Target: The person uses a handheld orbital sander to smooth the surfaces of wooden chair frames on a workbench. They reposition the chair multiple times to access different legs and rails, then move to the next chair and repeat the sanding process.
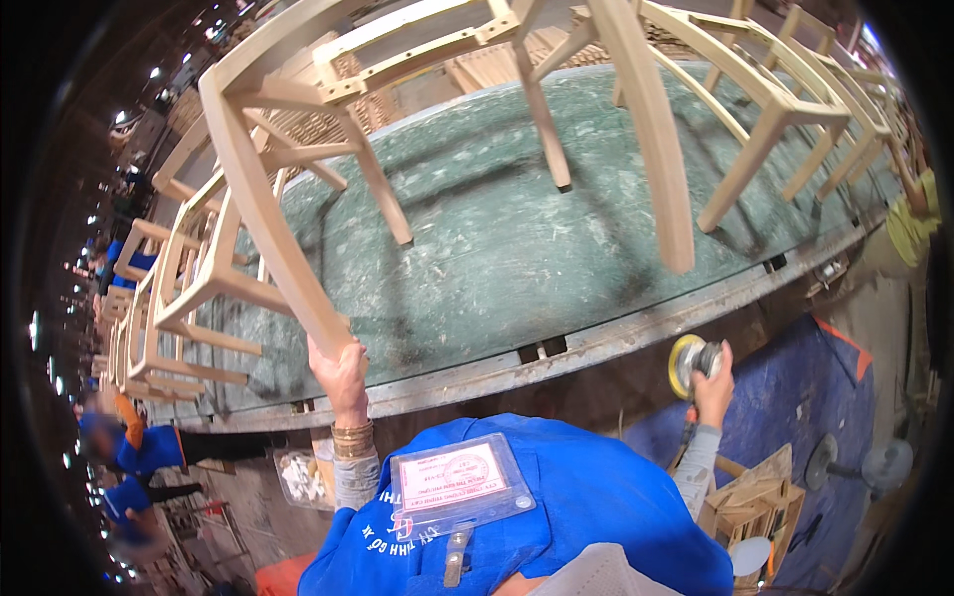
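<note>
An unfinished pale wooden chair frame [437, 119] stands on the green-topped workbench [497, 258], tilted toward me. My left hand [338, 370] grips the end of its near curved leg, at the bench's front edge. My right hand [712, 385] hangs lower to the right, below the bench edge, and holds a round orbital sander [689, 362] with a yellow pad. Bangles show on my left wrist.
More bare chair frames [785, 89] stand on the bench at right, and a stack of them [169, 308] at left. A wooden crate [755, 502] sits on the blue floor mat [795, 397] by my right side. People in blue work at far left [129, 447].
</note>
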{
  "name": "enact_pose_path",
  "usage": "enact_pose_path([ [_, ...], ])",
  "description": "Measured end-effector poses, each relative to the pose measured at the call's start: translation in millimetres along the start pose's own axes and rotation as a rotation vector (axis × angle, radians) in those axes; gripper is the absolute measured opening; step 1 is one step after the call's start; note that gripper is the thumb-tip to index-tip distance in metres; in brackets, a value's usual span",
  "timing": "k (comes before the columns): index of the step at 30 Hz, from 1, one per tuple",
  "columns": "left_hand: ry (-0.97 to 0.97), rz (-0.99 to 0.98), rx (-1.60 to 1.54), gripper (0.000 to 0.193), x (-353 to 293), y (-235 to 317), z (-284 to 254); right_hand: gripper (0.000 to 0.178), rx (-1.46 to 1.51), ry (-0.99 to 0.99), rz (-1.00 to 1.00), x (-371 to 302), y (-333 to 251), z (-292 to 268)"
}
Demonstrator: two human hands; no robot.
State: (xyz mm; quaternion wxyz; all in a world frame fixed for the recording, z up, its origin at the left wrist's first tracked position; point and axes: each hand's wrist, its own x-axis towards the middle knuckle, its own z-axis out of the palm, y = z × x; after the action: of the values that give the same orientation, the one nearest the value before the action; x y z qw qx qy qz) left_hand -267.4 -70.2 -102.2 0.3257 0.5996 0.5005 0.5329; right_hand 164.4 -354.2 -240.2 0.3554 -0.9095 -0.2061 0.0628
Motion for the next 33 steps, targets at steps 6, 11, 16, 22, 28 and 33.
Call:
enact_pose_path([
  [6, 0.05, -0.038, -0.019, 0.037, -13.6, 3.6, 7.1, 0.078, -0.091, -0.274, 0.205, -36.4, 16.3, 55.7],
  [11, 0.062, -0.07, -0.004, 0.036, -34.5, -8.8, 4.6, 0.08, -0.028, -0.218, 0.134, -21.4, 4.7, 71.2],
  [16, -0.07, -0.4, -0.128, 0.02, -45.0, 1.9, -3.4, 0.08, -0.021, -0.09, 0.109, 6.8, -4.0, 56.2],
  [22, 0.048, -0.345, -0.154, 0.011, -63.8, -16.0, 1.5, 0.078, 0.103, 0.194, 0.093, 26.4, -5.1, 42.3],
  [28, 0.096, -0.249, -0.145, 0.014, -64.4, -32.0, -5.0, 0.07, 0.308, 0.312, -0.133, 63.8, -59.1, 28.0],
  [33, -0.023, -0.303, -0.191, 0.026, -43.5, -59.6, -38.5, 0.068, 0.277, 0.307, -0.429, 128.8, -127.8, 27.4],
])
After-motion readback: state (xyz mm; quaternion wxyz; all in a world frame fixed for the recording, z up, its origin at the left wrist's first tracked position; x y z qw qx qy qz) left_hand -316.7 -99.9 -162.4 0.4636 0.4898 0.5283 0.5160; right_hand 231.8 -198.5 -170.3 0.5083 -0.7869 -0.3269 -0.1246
